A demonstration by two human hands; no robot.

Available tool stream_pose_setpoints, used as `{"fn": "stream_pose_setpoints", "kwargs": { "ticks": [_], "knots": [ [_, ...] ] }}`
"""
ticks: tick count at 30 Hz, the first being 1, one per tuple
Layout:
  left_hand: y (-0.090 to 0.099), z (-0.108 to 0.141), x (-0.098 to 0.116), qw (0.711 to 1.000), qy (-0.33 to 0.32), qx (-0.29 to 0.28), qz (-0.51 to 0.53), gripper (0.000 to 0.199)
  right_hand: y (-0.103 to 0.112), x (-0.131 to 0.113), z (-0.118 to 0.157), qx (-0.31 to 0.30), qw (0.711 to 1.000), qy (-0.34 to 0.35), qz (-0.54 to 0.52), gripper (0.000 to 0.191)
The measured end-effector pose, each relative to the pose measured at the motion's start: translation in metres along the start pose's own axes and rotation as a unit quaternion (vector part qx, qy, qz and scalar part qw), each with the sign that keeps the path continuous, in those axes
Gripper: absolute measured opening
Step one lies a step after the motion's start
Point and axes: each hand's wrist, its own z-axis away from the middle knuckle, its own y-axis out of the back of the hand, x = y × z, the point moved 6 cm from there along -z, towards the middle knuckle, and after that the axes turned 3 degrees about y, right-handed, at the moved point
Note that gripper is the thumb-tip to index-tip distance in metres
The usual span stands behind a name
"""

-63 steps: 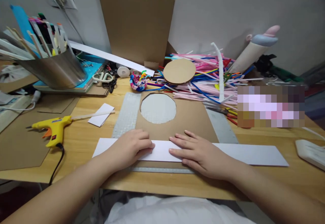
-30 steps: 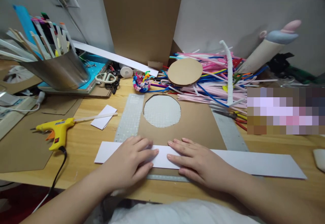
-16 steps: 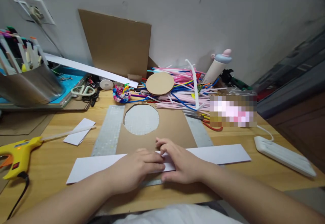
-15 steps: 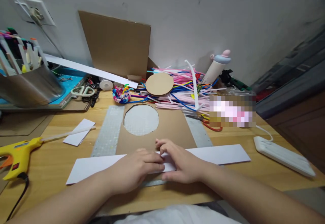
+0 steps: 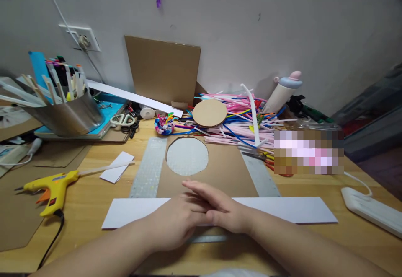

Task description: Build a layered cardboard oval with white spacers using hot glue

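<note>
Both hands meet over the middle of a long white strip (image 5: 292, 210), which lies across a brown cardboard sheet (image 5: 229, 166) with a round hole. My left hand (image 5: 177, 220) is palm down, its fingers partly covered by the other hand. My right hand (image 5: 220, 210) lies over those fingers, its own fingers stretched out and its thumb near the strip. Whether the left fingers grip anything is hidden. Beneath the cardboard is a grey cutting mat (image 5: 150, 164). A cardboard disc (image 5: 209, 112) rests on a pile of pipe cleaners (image 5: 234, 132) behind.
On the left are a yellow glue gun (image 5: 59, 185), a folded white paper (image 5: 117, 167) and a metal holder (image 5: 67, 115) full of sticks. A white power strip (image 5: 370, 210) lies at right. A cardboard panel (image 5: 165, 69) leans on the wall.
The view has shifted, showing more at the left. My right hand has moved onto my left hand's fingers, which it was beside before.
</note>
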Motion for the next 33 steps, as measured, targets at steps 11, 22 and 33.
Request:
{"fn": "stream_pose_setpoints", "kwargs": {
  "ticks": [11, 22, 33],
  "knots": [
    [0.070, 0.031, 0.000, 0.989, 0.113, -0.055, 0.079, 0.032, -0.009, -0.009, -0.002, -0.052, 0.998, -0.016, 0.025, 0.056],
    [0.279, 0.038, -0.215, 0.747, 0.488, 0.395, -0.216, 0.023, -0.030, 0.010, -0.010, -0.174, 0.966, 0.020, 0.190, 0.043],
    [0.284, 0.029, -0.291, 0.754, 0.526, 0.283, -0.272, 0.036, -0.044, 0.062, 0.010, -0.157, 0.972, 0.085, 0.151, 0.051]
  ]
}}
